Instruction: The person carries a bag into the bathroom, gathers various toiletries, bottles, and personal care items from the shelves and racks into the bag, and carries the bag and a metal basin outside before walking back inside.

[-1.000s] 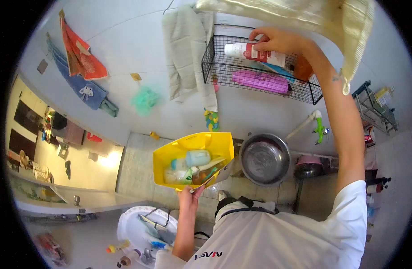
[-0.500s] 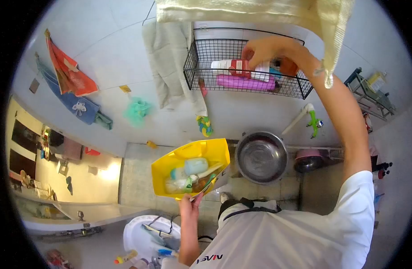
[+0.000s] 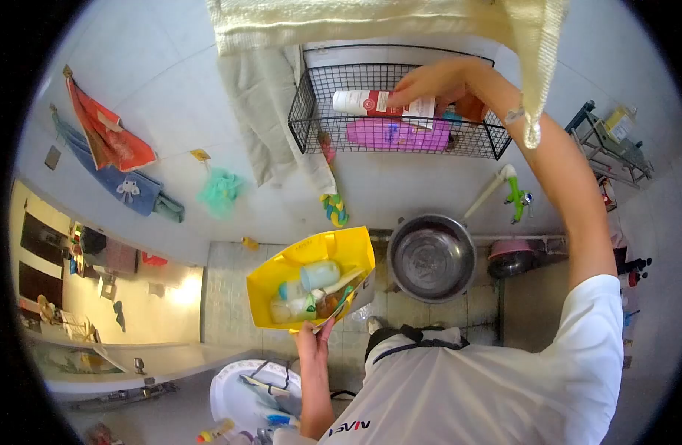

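My right hand (image 3: 430, 83) reaches into a black wire basket (image 3: 300, 111) on the wall. Its fingers are closed on a red-and-white tube (image 3: 356, 101), which lies nearly level with its white end to the left. Below the tube in the basket is a purple pack (image 3: 396, 135). My left hand (image 3: 315, 337) grips the near rim of a yellow bag (image 3: 270, 285), its fingers partly hidden by the bag. Inside the open bag are a pale blue container (image 3: 320, 275) and several other bottles.
A steel basin (image 3: 432, 259) sits on the floor right of the bag, under a green tap (image 3: 517, 199). Cream cloth (image 3: 370, 26) hangs close overhead, and a grey towel (image 3: 255, 126) hangs left of the basket. A white washbasin (image 3: 226, 393) stands at lower left.
The red-and-white tube has risen slightly in the basket with my right hand. My left hand and the bag have barely moved; the view has shifted a little.
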{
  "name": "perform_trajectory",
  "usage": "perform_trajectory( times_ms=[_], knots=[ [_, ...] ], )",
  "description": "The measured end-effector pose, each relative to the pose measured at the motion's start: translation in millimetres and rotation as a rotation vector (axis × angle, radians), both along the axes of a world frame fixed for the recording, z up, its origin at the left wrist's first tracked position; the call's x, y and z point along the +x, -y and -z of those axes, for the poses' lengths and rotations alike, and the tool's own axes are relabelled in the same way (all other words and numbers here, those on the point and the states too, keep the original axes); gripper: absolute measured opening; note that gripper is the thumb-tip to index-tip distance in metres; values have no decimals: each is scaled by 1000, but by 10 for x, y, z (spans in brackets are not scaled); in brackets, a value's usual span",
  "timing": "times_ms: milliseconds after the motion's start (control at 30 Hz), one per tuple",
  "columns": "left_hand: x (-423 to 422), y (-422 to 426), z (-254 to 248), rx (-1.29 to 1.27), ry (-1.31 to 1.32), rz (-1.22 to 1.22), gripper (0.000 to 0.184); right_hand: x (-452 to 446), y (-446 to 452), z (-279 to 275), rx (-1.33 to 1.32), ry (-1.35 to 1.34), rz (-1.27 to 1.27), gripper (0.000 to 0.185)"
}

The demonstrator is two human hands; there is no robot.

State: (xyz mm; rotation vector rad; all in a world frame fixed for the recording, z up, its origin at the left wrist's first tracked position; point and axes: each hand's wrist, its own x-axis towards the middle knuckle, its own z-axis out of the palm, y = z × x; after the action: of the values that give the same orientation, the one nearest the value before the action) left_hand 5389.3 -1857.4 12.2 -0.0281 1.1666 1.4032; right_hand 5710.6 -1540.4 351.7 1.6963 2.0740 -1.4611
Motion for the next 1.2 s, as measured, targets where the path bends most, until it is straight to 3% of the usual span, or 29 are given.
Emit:
perform_trajectory(
  times_ms=[133, 233, 300, 367, 400, 433, 500, 567, 633, 700, 767, 800, 867, 900, 967, 1200],
  knots=[
    [70, -51, -160, 14, 17, 0, 45, -59, 142, -71, -4, -73, 104, 62],
    [43, -40, -134, 8, 2, 7, 45, -70, 124, -38, -12, -94, -39, 62],
    [20, -36, -63, -6, 3, 7, 45, -103, 117, -32, -14, -105, 19, 58],
    [18, -30, -56, 0, 25, -6, 45, -217, 239, -175, 75, 102, 158, 53],
    [29, -29, -73, 0, 26, -9, 45, -252, 403, -266, 363, 224, -5, 40],
    [52, -36, -126, -13, 23, -20, 44, -235, 361, -203, 363, 226, -10, 40],
    [68, -26, -151, -32, 21, -35, 44, -134, 257, 30, 731, 300, -187, 31],
    [66, -18, -129, -19, 0, -34, 44, -93, 287, 109, 884, 298, -133, 32],
    [35, -5, -108, -17, 22, -28, 49, -80, 281, 125, 1126, 89, -79, 39],
    [30, 6, -96, -14, 45, -21, 55, -75, 322, 95, 1132, 22, -26, 46],
    [41, 5, -89, 0, 11, -26, 46, -8, 220, 96, 1091, -250, 6, 49],
    [51, 22, -97, -3, 11, -27, 46, 24, 186, 124, 1087, -250, 5, 49],
    [60, 11, -136, 6, -13, -14, 48, 4, 195, 72, 808, -496, -3, 53],
    [60, 1, -140, 8, -11, -13, 48, -4, 173, 95, 810, -494, -3, 53],
    [66, -1, -139, -18, -18, -12, 50, -32, 119, 177, 597, -815, 100, 47],
    [30, 30, -70, -16, 6, -10, 50, -45, 32, 244, 404, -1180, 114, 38]
  ],
)
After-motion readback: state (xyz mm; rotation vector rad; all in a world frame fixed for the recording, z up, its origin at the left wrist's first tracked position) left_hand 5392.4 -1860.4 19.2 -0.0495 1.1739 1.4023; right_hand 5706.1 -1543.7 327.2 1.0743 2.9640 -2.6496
